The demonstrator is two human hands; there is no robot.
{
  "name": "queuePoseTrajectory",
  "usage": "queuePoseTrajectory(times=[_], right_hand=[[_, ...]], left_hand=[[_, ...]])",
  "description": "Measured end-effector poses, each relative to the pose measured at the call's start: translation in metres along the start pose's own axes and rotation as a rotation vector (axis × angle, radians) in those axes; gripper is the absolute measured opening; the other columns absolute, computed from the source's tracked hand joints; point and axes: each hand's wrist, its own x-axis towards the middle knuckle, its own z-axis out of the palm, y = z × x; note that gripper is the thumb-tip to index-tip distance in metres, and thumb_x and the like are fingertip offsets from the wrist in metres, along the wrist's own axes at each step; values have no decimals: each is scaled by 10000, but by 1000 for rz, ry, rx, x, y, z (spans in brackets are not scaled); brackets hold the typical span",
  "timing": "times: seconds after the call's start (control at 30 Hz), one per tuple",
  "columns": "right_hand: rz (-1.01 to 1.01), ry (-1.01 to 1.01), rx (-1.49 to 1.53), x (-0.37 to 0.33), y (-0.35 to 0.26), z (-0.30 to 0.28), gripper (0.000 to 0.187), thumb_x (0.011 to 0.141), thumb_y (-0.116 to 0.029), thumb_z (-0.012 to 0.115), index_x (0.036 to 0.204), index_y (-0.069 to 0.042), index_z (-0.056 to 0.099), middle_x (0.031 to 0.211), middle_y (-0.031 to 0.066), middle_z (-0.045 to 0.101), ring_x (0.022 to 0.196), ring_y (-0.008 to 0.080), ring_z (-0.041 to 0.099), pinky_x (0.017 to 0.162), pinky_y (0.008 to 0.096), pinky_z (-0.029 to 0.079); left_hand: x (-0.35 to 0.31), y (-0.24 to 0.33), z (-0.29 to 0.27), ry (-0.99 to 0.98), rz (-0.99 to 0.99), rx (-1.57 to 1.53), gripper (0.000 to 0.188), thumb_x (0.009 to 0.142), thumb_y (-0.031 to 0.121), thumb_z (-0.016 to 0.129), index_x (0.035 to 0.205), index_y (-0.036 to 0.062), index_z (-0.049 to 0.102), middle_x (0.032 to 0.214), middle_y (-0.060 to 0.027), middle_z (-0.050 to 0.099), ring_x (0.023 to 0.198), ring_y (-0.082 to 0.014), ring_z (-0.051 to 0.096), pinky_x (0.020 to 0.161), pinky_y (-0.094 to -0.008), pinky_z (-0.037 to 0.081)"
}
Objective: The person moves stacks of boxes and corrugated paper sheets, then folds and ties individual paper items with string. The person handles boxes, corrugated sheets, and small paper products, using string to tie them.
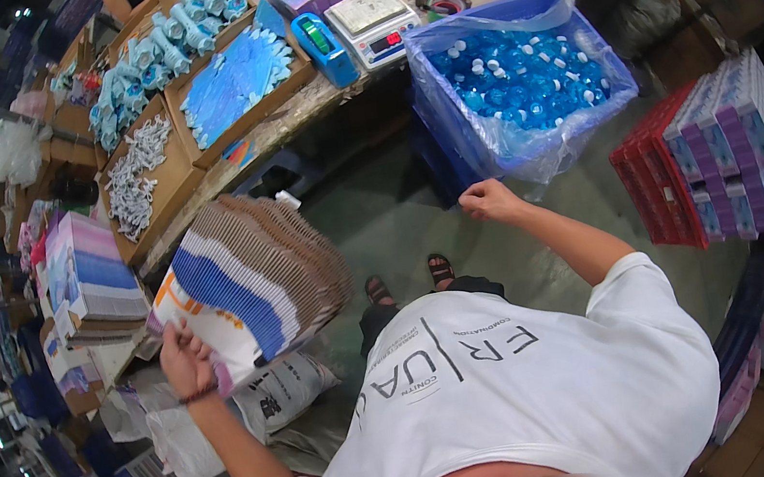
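Observation:
My left hand (186,361) is at the left edge of a tall stack of printed cardboard pieces (256,281). Its fingers are curled against the white, blue and orange printed side, and part of the grip is hidden. The brown layered edges of the stack face up and to the right. My right hand (491,201) hangs over the floor with its fingers curled in, and nothing shows in it. Just beyond that hand stands a blue bin (479,152) lined with clear plastic, full of small blue bottles with white caps (525,77).
Along the workbench (286,110) are trays of light blue parts (233,84), a tray of white pieces (139,175), a weighing scale (377,29) and a tape roll (441,1). Stacked purple boxes (726,151) and a red crate (657,180) stand right; white sacks (282,392) lie lower left.

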Motion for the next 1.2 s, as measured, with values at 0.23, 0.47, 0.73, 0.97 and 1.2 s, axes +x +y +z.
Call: queuePoseTrajectory(times=[0.23,0.47,0.73,0.97,1.2], right_hand=[[-319,15,-361,45,-66,26,312,818,-284,623,971,-17,671,876,138,670,809,265,641,742,354,498],[-659,105,-929,178,-179,91,327,819,-341,610,996,-72,663,967,136,610,945,320,593,804,415,477],[-581,314,-996,326,-234,156,284,840,-307,575,965,-64,653,989,167,589,927,364,594,766,467,488],[-334,336,-1011,353,-237,169,337,779,-312,623,944,-17,637,988,172,624,895,340,619,756,455,503],[44,-36,-255,325,-224,153,363,712,-191,758,1008,-12,649,782,95,635,615,159,579,518,305,455]], left_hand=[[77,-88,31,43,-133,-52,239,905,271,562,920,33,551,620,36,401,478,-68,329,417,-217,264],[114,-145,53,151,-314,-187,147,870,191,573,859,47,547,640,13,444,464,-73,371,396,-213,291],[110,-155,29,270,-337,-162,107,849,144,582,865,44,546,665,-1,454,479,-85,381,413,-228,295],[114,-156,18,315,-336,-191,116,864,133,584,810,66,506,666,-10,443,498,-97,396,421,-236,303],[122,-159,20,310,-355,-163,146,869,146,586,788,73,489,683,-10,424,502,-93,388,421,-227,296]])
